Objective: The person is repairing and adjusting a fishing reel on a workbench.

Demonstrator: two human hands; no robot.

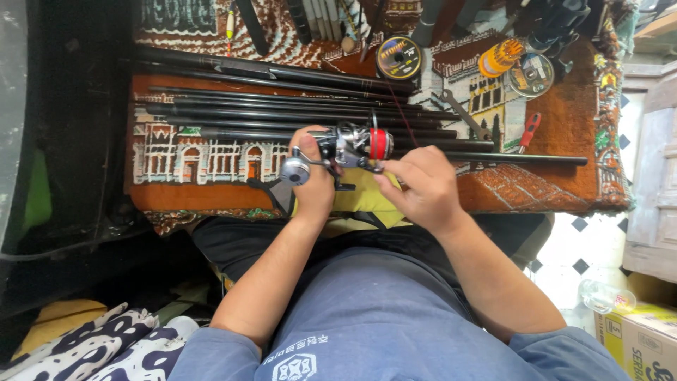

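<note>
My left hand [314, 187] grips a silver and black spinning fishing reel [345, 146] with a red spool, its round handle knob [294, 171] sticking out to the left. At the reel's right side my right hand [419, 185] has its fingers pinched together by the red spool; whether it holds line I cannot tell. A thin dark red line runs from the reel up to a round line spool [398, 57]. Below both hands lies a yellow-green cloth [360, 201].
Several black rod sections [282, 113] lie across a patterned brown rug [564, 141]. An orange spool [499, 58], a clear round spool [532, 74], a wrench [465, 114] and a red-handled tool [527, 132] sit at the right. A cardboard box [638, 342] and plastic bottle [603, 296] stand at the lower right.
</note>
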